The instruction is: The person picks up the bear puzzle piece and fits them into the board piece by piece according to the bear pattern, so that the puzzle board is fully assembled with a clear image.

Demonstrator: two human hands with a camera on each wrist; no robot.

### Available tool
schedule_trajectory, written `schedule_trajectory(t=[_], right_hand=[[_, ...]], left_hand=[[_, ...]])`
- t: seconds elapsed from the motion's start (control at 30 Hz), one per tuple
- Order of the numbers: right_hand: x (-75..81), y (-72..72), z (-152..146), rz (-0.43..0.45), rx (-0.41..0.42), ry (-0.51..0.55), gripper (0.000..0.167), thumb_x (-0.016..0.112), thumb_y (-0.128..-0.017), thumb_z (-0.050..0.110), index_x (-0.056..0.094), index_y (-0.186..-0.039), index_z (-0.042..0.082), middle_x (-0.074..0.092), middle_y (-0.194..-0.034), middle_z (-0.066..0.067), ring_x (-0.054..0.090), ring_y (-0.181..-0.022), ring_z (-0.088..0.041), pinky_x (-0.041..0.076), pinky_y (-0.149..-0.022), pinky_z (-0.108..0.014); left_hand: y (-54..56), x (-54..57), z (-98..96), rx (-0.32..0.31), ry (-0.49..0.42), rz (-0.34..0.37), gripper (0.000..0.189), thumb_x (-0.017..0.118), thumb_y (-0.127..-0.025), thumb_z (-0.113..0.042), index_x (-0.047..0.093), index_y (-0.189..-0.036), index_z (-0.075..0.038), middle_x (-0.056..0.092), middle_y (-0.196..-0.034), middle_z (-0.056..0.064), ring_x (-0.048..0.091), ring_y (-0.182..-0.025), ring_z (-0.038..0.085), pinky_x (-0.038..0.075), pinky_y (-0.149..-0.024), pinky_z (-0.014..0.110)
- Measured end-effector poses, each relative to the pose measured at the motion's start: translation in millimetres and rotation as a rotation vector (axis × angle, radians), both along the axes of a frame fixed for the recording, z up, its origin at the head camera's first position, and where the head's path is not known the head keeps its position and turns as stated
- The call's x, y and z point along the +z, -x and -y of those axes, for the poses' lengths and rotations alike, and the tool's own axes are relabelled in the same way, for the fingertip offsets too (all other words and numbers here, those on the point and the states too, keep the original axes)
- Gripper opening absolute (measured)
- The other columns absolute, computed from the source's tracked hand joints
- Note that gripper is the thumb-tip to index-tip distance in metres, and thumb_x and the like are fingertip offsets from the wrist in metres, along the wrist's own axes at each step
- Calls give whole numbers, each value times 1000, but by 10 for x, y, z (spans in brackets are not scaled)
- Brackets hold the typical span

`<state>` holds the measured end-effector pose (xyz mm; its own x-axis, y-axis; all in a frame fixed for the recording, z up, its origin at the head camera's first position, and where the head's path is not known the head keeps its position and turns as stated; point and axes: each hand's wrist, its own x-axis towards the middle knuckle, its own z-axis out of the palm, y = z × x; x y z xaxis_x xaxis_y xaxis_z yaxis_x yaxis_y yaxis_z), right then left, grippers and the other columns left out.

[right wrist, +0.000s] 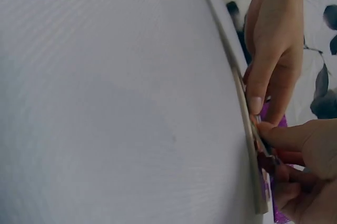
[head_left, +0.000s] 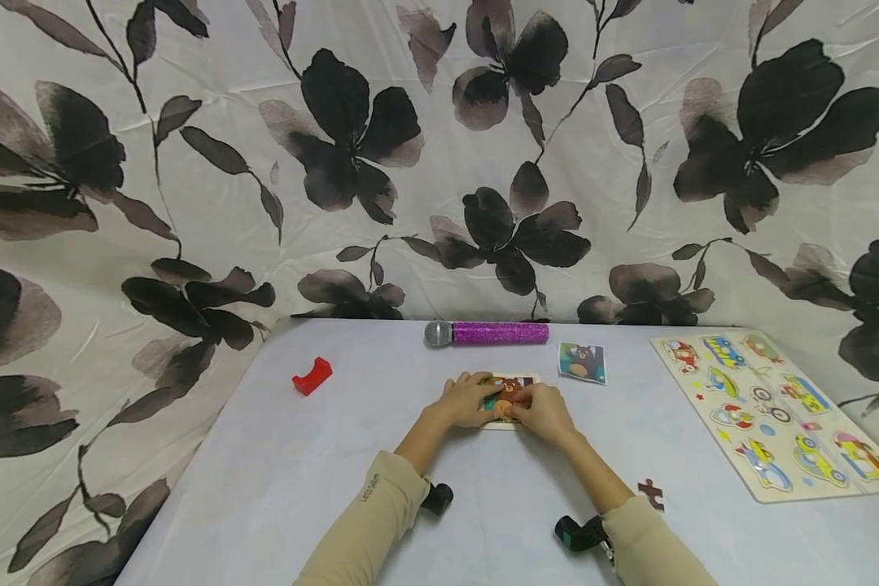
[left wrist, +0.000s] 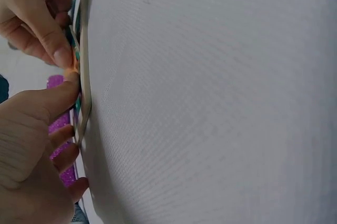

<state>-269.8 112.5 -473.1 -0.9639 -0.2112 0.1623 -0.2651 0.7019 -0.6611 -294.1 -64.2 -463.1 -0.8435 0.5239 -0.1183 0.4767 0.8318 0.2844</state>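
A small jigsaw puzzle (head_left: 509, 391) with a brown bear picture lies in a thin wooden tray (head_left: 500, 426) at the table's middle. My left hand (head_left: 467, 400) rests over its left side, fingers mostly extended and thumb on the picture. From the right, my right hand (head_left: 545, 413) pinches a puzzle piece (right wrist: 265, 148) that looks slightly tilted at the tray. In the left wrist view the two thumbs nearly meet over the orange part of the picture. Fingers hide much of the puzzle. A loose brown puzzle piece (head_left: 651, 494) lies beside the right forearm.
Behind the hands lies a purple glitter microphone (head_left: 500, 333). A bear picture card (head_left: 582, 362) sits to its right. A vehicle puzzle board (head_left: 780, 415) covers the table's right side, and a red curved block (head_left: 312, 376) lies at left. Floral cloth hangs behind.
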Motion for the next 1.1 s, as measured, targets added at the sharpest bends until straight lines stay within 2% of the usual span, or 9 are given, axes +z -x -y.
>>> schedule_trajectory(t=[0.2, 0.37, 0.53, 0.7, 0.73, 0.77, 0.9, 1.0, 1.1], right_hand=[[12, 15, 57, -119, 103, -112, 15, 76, -76, 9, 73, -86, -2, 70, -81, -11, 61, -78, -26, 49, -73, -41], [-39, 21, 50, -206, 221, -190, 9, 75, -77, 8, 75, -83, 1, 69, -85, -10, 59, -84, -27, 46, -79, -40], [0, -46, 20, -176, 249, -278, 12, 72, -81, 11, 76, -90, 3, 62, -94, -9, 50, -86, -28, 42, -72, -41], [29, -71, -14, -177, 278, -290, 15, 71, -83, 11, 74, -96, 4, 60, -95, -10, 54, -87, -29, 45, -67, -43], [32, -65, -18, -178, 286, -284, 15, 71, -83, 11, 75, -95, 4, 60, -94, -10, 54, -86, -28, 45, -66, -43], [40, -57, -21, -174, 294, -279, 13, 71, -83, 10, 75, -93, 4, 60, -92, -9, 54, -85, -27, 45, -65, -41], [87, 0, -10, -130, 326, -280, 6, 72, -81, 9, 75, -83, 5, 58, -84, -6, 53, -81, -22, 45, -64, -39], [129, 39, 13, -74, 337, -313, 7, 73, -81, 11, 76, -83, 6, 60, -84, -6, 53, -82, -21, 47, -66, -42], [156, 50, 28, -34, 333, -349, 9, 72, -82, 14, 76, -86, 7, 62, -89, -9, 54, -86, -25, 47, -68, -47]], left_hand=[[14, -26, 3, 1, -7, -11, 52, 59, -91, -36, 48, -139, -21, 38, -147, 5, 40, -123, 26, 37, -90, 42], [9, -24, 3, -1, -7, -11, 53, 60, -90, -38, 48, -139, -21, 38, -147, 5, 40, -123, 26, 36, -88, 40], [11, -19, -3, 5, 5, -12, 53, 60, -90, -37, 49, -139, -21, 38, -146, 5, 41, -123, 25, 37, -89, 41], [28, -25, 0, 1, -13, 10, 53, 60, -90, -37, 49, -139, -21, 37, -147, 5, 40, -123, 25, 36, -91, 42], [33, -28, 0, -2, -14, 12, 53, 60, -90, -38, 48, -139, -21, 37, -147, 5, 40, -123, 26, 36, -91, 42], [83, -111, 16, -22, -26, -15, 54, 58, -90, -43, 48, -140, -24, 37, -147, 4, 40, -122, 25, 36, -89, 42], [99, -122, 20, -23, -27, -10, 55, 57, -90, -45, 46, -140, -25, 37, -147, 4, 40, -122, 25, 36, -90, 41], [48, -38, 5, -3, -20, 17, 54, 59, -91, -39, 47, -140, -21, 37, -147, 6, 39, -124, 26, 36, -91, 42], [27, -25, -2, 0, -10, 6, 53, 59, -91, -38, 48, -139, -20, 38, -147, 6, 40, -123, 26, 36, -89, 42]])
